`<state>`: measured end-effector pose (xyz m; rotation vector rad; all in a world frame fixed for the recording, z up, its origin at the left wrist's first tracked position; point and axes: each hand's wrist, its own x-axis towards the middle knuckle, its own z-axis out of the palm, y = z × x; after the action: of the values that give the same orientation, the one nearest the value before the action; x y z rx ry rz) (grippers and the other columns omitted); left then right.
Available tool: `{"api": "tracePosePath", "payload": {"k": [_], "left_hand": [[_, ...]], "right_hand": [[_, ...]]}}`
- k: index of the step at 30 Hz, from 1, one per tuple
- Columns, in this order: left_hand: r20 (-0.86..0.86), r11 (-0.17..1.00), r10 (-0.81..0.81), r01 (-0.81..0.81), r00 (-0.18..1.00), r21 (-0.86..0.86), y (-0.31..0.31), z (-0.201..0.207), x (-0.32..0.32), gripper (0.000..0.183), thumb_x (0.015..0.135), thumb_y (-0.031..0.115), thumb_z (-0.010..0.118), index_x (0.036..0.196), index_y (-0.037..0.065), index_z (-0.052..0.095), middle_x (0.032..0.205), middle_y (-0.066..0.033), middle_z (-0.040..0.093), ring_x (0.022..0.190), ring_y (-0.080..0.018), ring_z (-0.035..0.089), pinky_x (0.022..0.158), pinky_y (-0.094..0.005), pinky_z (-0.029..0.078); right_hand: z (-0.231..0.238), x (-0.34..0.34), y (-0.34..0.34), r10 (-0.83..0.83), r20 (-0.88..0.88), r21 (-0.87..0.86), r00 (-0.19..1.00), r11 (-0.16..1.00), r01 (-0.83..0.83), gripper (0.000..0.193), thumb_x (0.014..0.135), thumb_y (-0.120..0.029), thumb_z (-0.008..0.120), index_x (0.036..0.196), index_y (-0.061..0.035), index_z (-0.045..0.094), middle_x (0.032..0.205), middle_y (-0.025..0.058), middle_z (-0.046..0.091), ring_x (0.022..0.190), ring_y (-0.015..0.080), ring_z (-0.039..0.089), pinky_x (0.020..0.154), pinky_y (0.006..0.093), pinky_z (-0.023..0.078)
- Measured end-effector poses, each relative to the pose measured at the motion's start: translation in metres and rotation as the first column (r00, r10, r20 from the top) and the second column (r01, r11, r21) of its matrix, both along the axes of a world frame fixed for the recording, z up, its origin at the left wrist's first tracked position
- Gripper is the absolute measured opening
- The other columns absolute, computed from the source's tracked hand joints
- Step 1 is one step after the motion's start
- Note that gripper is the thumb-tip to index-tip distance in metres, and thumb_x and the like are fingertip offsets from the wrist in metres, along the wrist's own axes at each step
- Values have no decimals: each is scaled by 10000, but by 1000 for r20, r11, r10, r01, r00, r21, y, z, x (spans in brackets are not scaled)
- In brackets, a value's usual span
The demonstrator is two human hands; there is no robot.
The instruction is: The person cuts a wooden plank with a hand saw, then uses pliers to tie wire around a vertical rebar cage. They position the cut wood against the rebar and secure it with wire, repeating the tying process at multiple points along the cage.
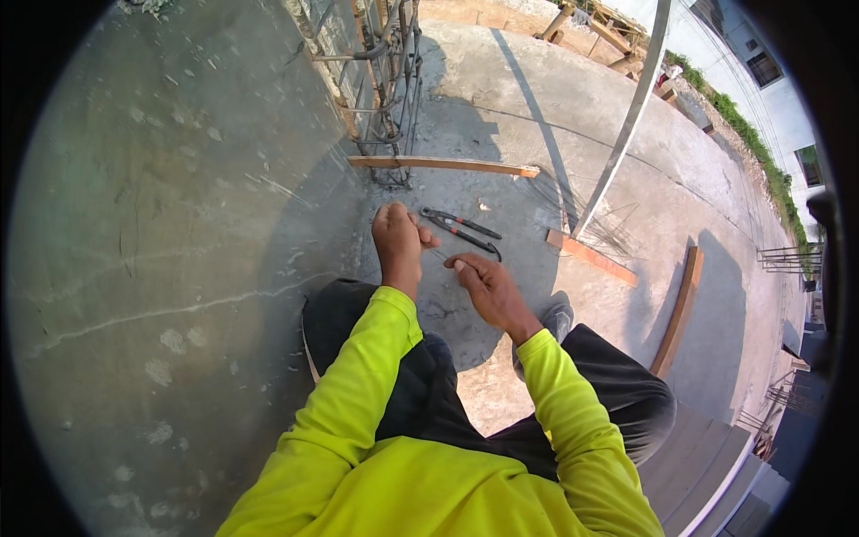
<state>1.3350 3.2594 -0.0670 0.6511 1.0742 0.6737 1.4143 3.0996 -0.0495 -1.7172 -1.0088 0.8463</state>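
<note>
- The left hand point(399, 243) is bent in a loose fist, knuckles up; whether its fingers grip anything cannot be told.
- The right hand point(488, 291), just beside it and apart, brings thumb and forefinger together, pinching a thin wire point(440, 254) that spans the gap between the hands; its ends are too fine to make out.
- Both arms wear yellow-green sleeves point(344, 385), and dark trousers point(617, 380) cover the bent knees on either side.
- Just past the hands, end-cutting pincers point(465, 234) with dark handles and red bands lie on the concrete floor point(528, 94), their handles apart.
- Along the left rises a grey concrete wall point(170, 242), streaked and spotted with pale marks.
- Beyond the pincers, a wooden strip point(447, 166) runs sideways from the foot of an upright rebar cage point(380, 80).
- To the right, a short wooden piece point(592, 257) lies at the base of a slanting pale post point(626, 125), with loose wires point(610, 219) near it.
- Farther right lies a longer timber point(678, 313).
- At the far edge, greenery point(743, 121) borders a white building point(747, 54) with dark windows.
</note>
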Motion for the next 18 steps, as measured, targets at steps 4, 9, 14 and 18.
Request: {"api": "tracePosePath", "payload": {"k": [4,9,14,18], "left_hand": [[-628,647,124,417,769,639,5,-12,-1,182,978,189,497,947,34,588,978,-176,643,707,-303,649,804,-470,544],[-820,-86,-156,819,551,567,9,4,1,229,966,221,533,898,23,625,923,-212,678,772,-410,648,787,-500,516],[-805,-224,-342,790,486,571,9,24,6,251,960,237,531,832,36,613,767,-195,644,778,-418,631,708,-481,493],[-711,-157,-492,752,503,640,8,14,8,242,962,230,526,886,29,637,836,-196,665,799,-402,640,723,-447,502]], "right_hand": [[-1,18,-1,-38,282,3,959,999,39,178,972,-108,606,1066,-6,716,790,167,663,652,249,638,627,364,494],[17,62,-12,-33,453,14,891,999,30,171,905,-145,667,1019,-43,746,901,170,719,796,381,687,675,423,530],[36,84,-25,-78,362,11,929,997,79,154,889,-106,671,967,-3,754,843,151,699,691,267,654,625,357,495],[35,90,-31,-153,299,8,942,987,158,152,851,-100,663,926,-14,763,829,148,708,669,292,665,615,367,508]]}}
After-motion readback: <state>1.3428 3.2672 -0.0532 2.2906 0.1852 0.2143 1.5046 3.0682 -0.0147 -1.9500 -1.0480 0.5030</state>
